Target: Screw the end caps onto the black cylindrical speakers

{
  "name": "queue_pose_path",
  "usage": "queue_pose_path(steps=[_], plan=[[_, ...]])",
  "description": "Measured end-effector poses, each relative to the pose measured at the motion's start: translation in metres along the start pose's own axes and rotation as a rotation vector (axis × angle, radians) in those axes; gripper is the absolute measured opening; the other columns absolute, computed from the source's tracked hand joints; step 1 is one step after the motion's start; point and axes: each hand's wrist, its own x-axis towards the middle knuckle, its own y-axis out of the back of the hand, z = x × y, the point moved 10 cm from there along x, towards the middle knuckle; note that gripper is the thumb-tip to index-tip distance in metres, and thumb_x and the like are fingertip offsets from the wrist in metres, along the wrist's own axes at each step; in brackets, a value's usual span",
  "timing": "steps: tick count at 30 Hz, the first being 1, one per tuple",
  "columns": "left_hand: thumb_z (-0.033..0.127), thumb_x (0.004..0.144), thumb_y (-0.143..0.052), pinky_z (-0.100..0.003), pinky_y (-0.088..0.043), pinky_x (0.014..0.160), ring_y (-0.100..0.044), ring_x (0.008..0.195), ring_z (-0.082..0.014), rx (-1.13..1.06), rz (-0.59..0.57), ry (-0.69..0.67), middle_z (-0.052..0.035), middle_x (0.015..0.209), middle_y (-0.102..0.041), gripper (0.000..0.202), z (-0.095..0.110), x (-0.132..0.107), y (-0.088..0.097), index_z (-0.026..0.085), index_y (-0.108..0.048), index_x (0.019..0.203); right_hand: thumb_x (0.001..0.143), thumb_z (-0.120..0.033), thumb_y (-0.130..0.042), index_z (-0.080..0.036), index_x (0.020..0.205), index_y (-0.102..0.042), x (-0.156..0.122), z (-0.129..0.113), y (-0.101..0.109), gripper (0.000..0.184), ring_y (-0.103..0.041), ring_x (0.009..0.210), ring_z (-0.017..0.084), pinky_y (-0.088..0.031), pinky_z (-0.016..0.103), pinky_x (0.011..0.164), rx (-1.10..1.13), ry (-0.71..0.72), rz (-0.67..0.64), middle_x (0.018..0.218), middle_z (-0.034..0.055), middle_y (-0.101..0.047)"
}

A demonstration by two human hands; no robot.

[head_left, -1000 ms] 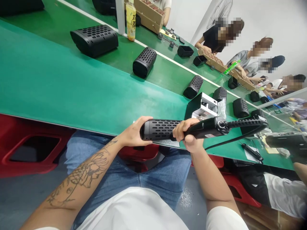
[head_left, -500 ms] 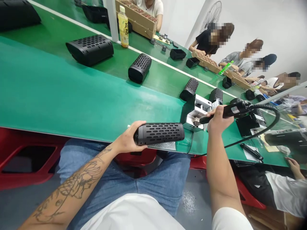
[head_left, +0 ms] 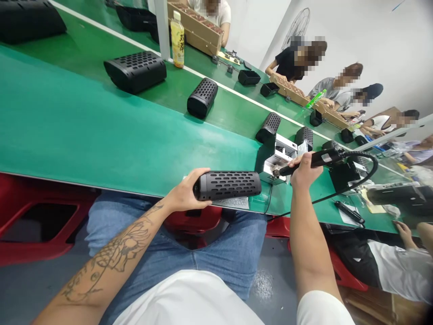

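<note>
My left hand grips the left end of a black perforated housing, thumb on top and fingers beneath. The housing lies sideways over the table's near edge, its rows of slots facing up. My right hand is wrapped round a black electric screwdriver with a coiled cable at its rear end. The screwdriver points left, its tip at the front of a silver and black screw feeder. Whether a screw sits on the tip is too small to tell.
More perforated housings stand along the green table. A yellow drink bottle is beside a white post. Another screwdriver lies at right, near a co-worker's hand. Several people work across the table beside cardboard boxes.
The whole view has shifted slightly. Both hands keep their grips, and the screwdriver tip stays at the screw feeder. The housing remains about where it was.
</note>
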Motion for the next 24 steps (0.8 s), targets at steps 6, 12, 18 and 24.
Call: queue_pose_path(steps=[6, 12, 18, 24], plan=[[0.042, 0.082, -0.099, -0.058, -0.057, 0.139, -0.068, 0.159, -0.0411, -0.035, -0.012, 0.01, -0.0167, 0.173, -0.063, 0.107, 0.001, 0.0, -0.003, 0.027, -0.048, 0.176, 0.087, -0.075, -0.095, -0.027, 0.089, -0.063, -0.018, -0.026, -0.007, 0.057, -0.058, 0.042, 0.014, -0.058, 0.032, 0.05, 0.033, -0.072, -0.061, 0.054, -0.0119, -0.06], [0.043, 0.084, -0.098, -0.058, -0.055, 0.14, -0.065, 0.162, -0.0412, -0.047, -0.017, -0.017, -0.0173, 0.175, -0.061, 0.108, 0.001, 0.0, -0.005, 0.027, -0.047, 0.177, 0.091, -0.076, -0.091, -0.031, 0.104, -0.067, -0.087, -0.124, -0.081, 0.053, -0.054, 0.038, 0.014, -0.058, 0.032, 0.046, 0.31, -0.023, -0.31, 0.057, -0.0135, -0.057], [0.045, 0.08, -0.102, -0.06, -0.058, 0.137, -0.068, 0.159, -0.0422, -0.082, -0.017, 0.013, -0.0157, 0.174, -0.062, 0.111, 0.003, 0.001, -0.005, 0.03, -0.049, 0.176, 0.094, -0.074, -0.092, -0.032, 0.101, -0.067, -0.158, -0.154, -0.168, 0.049, -0.053, 0.036, 0.013, -0.058, 0.031, 0.045, 0.489, -0.111, -0.586, 0.056, -0.0122, -0.062], [0.046, 0.078, -0.103, -0.056, -0.064, 0.13, -0.072, 0.153, -0.0422, -0.115, -0.03, 0.049, -0.0154, 0.175, -0.061, 0.112, 0.006, 0.0, -0.005, 0.03, -0.051, 0.176, 0.093, -0.065, -0.096, -0.03, 0.095, -0.063, -0.178, -0.135, -0.2, 0.048, -0.058, 0.039, 0.013, -0.058, 0.031, 0.047, 0.478, -0.207, -0.698, 0.058, -0.011, -0.064]])
